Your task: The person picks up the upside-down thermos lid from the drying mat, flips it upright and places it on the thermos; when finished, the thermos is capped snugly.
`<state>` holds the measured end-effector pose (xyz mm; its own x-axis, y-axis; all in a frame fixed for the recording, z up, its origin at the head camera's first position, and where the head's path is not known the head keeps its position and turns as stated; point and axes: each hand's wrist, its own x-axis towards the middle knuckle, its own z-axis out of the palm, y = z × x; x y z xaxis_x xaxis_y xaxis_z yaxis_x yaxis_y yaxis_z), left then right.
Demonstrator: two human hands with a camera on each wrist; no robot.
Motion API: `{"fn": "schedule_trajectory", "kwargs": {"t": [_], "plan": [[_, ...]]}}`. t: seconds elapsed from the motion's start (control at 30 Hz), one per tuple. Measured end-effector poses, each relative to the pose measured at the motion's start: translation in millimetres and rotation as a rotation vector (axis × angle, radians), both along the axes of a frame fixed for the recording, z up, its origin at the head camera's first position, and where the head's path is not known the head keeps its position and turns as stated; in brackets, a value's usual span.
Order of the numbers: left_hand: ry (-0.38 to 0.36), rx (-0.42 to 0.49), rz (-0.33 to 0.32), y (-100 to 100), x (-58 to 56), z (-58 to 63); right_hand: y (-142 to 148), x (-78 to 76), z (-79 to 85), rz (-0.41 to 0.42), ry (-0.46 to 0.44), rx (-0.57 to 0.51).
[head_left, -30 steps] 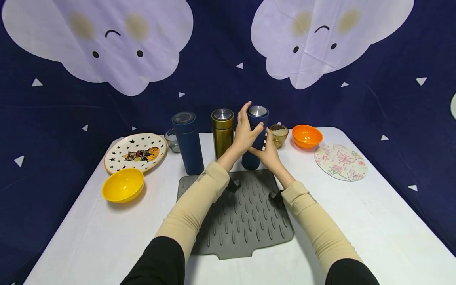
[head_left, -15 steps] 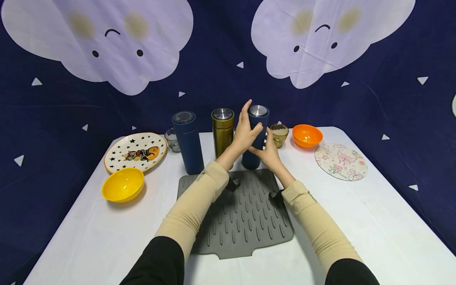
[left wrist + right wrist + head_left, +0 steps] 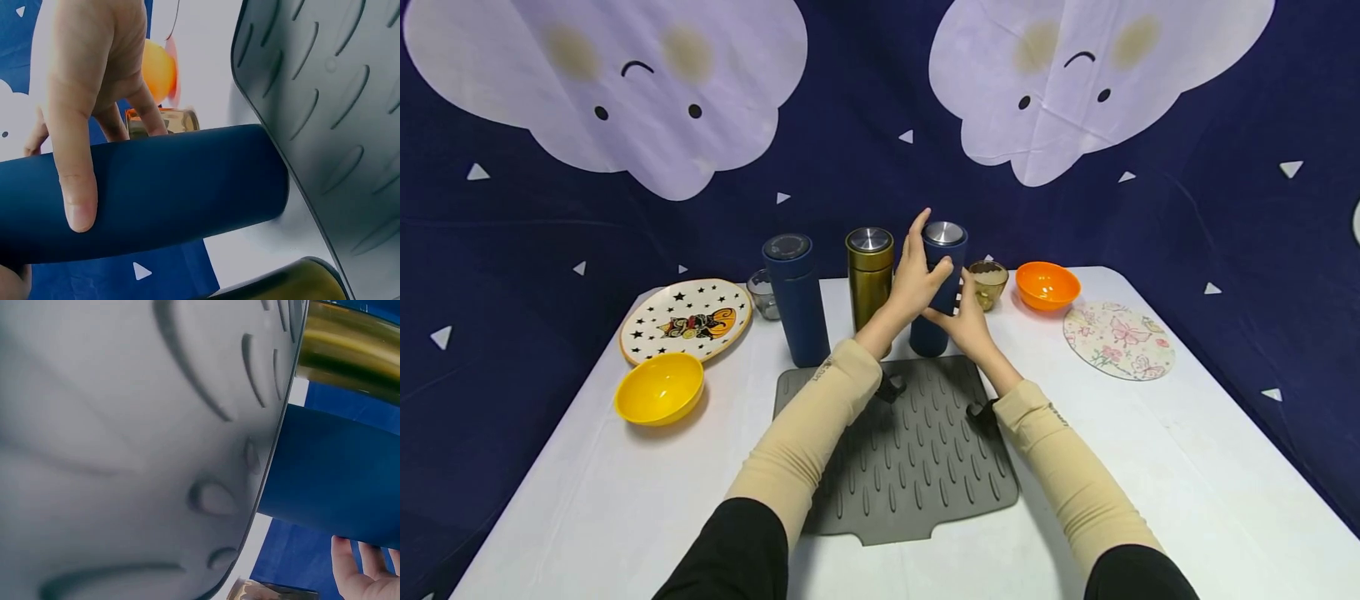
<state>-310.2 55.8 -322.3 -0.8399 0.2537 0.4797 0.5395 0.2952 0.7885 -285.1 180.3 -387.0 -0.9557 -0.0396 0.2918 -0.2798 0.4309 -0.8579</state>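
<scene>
A dark blue vacuum flask (image 3: 928, 337) with a silver lid stands upright behind the grey drying mat. My left hand (image 3: 912, 282) holds it high on its left side, fingers pointing up and the thumb across its front. Lower on the right, my right hand (image 3: 968, 327) grips the body. In the left wrist view the right thumb (image 3: 80, 187) lies over the flask, with fingers behind it; only a bit of the left hand (image 3: 14, 282) shows. The right wrist view has right-hand fingertips (image 3: 345, 556) against the flask's side.
A gold flask (image 3: 868, 283) and another blue flask (image 3: 797, 308) stand left of the held one. The grey mat (image 3: 910, 467) lies beneath the forearms. Left are a yellow bowl (image 3: 658, 390) and star plate (image 3: 651, 325); right, an amber cup (image 3: 987, 287), orange bowl (image 3: 1047, 287) and floral disc (image 3: 1117, 342).
</scene>
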Motion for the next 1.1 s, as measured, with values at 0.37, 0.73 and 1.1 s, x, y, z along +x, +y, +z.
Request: {"fn": "schedule_trajectory", "kwargs": {"t": [0.37, 0.73, 1.1], "plan": [[0.033, 0.000, 0.006, 2, -0.2, -1.1, 1, 1.0, 0.4, -0.009, -0.009, 0.005], [-0.010, 0.066, 0.169, 20, 6.3, 1.6, 3, 1.1, -1.9, 0.002, 0.035, -0.007], [-0.053, 0.241, 0.288, 27, 4.8, 3.7, 3, -2.8, -0.8, 0.015, 0.051, 0.015]]}}
